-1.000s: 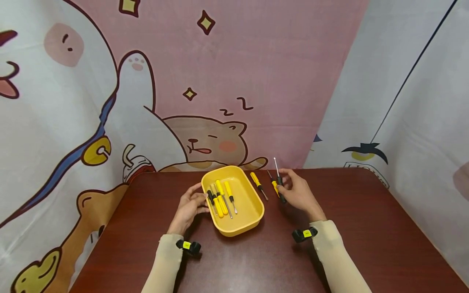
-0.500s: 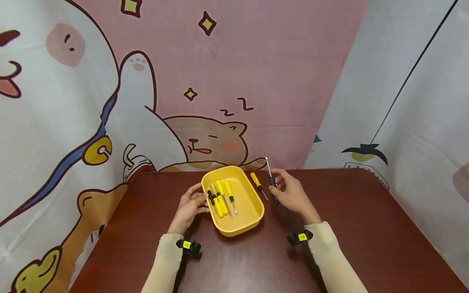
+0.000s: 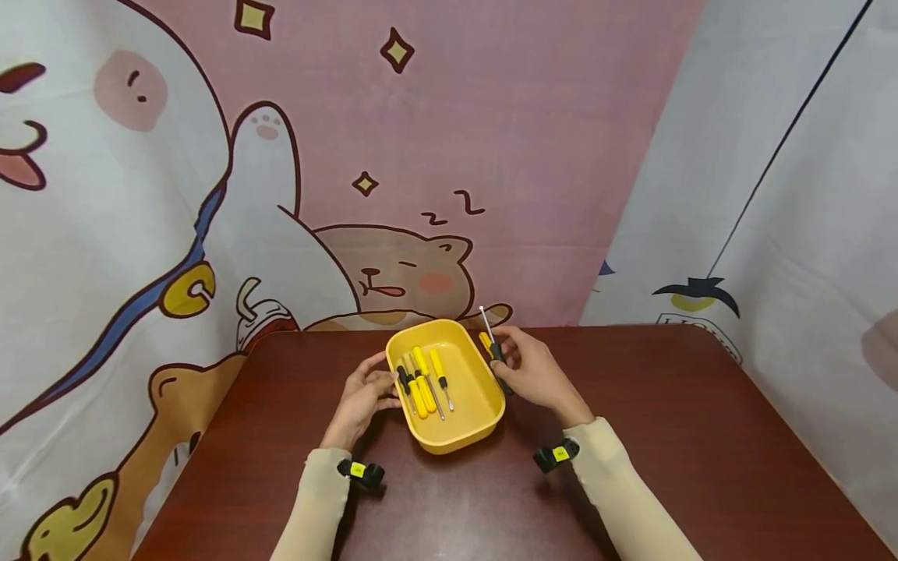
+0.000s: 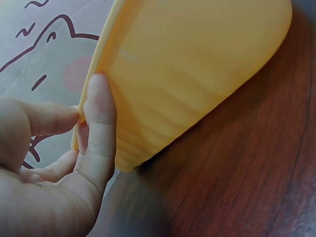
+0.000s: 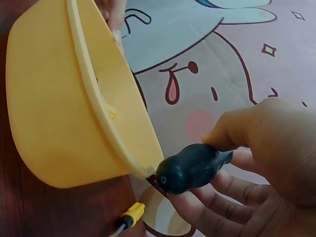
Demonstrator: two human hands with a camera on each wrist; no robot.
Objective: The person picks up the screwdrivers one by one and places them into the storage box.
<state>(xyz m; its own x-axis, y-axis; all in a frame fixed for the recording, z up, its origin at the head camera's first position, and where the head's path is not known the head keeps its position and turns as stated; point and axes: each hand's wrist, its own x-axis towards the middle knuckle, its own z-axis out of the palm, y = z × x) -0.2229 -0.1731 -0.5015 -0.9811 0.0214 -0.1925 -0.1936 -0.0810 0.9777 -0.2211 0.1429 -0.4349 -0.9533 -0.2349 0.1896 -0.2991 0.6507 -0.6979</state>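
Observation:
My left hand [image 3: 360, 399] pinches the left rim of a yellow plastic tray [image 3: 463, 428], thumb outside the wall in the left wrist view. Inside the tray, toward its left side, lie several screwdrivers, including a yellow-handled one [image 3: 438, 364] with a black collar. Just off the tray's right rim, my right hand [image 3: 536, 372] grips a screwdriver [image 5: 190, 168] by its dark handle, thumb on one side and fingers on the other. Its shaft points up and away in the head view. Behind it on the table lies another yellow-handled screwdriver [image 5: 133, 213], partly hidden in the head view.
The dark red-brown table [image 3: 673, 436] extends to both sides and toward me. A cloth with cartoon animals [image 3: 421, 273] hangs along its back edge. Each wrist carries a small black camera, such as the one on the right sleeve [image 3: 556, 455].
My right hand has moved left with the dark-handled screwdriver, up to the tray's right side. It now covers part of the yellow-handled screwdriver on the table. The left hand and tray have stayed put.

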